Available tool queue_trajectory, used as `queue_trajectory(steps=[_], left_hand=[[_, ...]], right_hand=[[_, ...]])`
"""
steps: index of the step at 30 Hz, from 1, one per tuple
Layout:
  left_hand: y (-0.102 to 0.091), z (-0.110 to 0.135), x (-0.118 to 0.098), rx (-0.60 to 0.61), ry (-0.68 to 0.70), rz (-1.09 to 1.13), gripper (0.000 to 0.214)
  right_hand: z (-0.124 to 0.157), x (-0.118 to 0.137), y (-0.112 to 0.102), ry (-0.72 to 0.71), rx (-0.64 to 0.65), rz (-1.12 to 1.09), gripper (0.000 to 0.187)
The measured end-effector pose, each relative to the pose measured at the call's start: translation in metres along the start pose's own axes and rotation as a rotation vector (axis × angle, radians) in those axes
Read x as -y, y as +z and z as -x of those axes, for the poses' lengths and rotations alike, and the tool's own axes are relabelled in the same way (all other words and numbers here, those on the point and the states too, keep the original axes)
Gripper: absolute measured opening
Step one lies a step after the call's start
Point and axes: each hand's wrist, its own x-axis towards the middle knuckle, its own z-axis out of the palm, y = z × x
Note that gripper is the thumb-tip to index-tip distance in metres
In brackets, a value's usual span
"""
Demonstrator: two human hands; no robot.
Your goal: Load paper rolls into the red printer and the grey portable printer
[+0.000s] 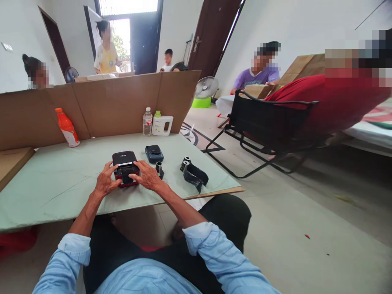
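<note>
A small black-and-red label printer point(125, 157) sits on the pale green tabletop in front of me. My left hand point(106, 179) grips its left side, with the thumb at the front and the fingers on the top edge. From the right, my right hand point(149, 175) holds it, the thumb resting on the dark front part. Just beyond my right hand lies a smaller dark-blue device point(154, 154). Beside that hand is a small roll with black film point(159, 168). Farther right, a black ribbon point(196, 175) trails from two small rolls point(185, 162).
A cardboard screen point(122, 104) stands along the table's far edge. Before it are an orange bottle point(67, 128), a clear water bottle point(147, 122) and a white jug point(162, 124). A cardboard box point(14, 163) lies left. Several people sit or stand beyond; a black folding chair point(269, 118) is at right.
</note>
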Motion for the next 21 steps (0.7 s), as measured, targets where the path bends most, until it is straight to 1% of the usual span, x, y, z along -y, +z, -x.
queue_trajectory(steps=[5, 7, 10, 12, 14, 17, 21], left_hand=[[0.0, -0.001, 0.002, -0.019, 0.001, -0.004, 0.065], [0.0, -0.002, 0.004, -0.019, 0.013, -0.004, 0.064], [0.004, 0.001, 0.009, -0.001, 0.026, 0.024, 0.07], [0.011, 0.004, 0.012, -0.001, 0.025, 0.054, 0.082], [0.019, 0.008, 0.013, -0.026, -0.002, 0.081, 0.094], [0.029, 0.013, 0.008, -0.061, -0.057, 0.122, 0.105], [0.032, 0.018, -0.004, -0.041, -0.13, 0.18, 0.106]], right_hand=[[-0.002, 0.003, 0.002, 0.017, 0.009, 0.001, 0.064], [-0.001, 0.002, 0.004, 0.028, 0.028, -0.022, 0.068], [0.007, -0.001, 0.011, 0.054, 0.064, -0.107, 0.091], [0.014, -0.005, 0.018, 0.076, 0.08, -0.167, 0.107], [0.02, -0.009, 0.025, 0.096, 0.093, -0.209, 0.116], [0.028, -0.012, 0.03, 0.103, 0.099, -0.269, 0.117], [0.032, -0.01, 0.028, 0.093, 0.09, -0.339, 0.11]])
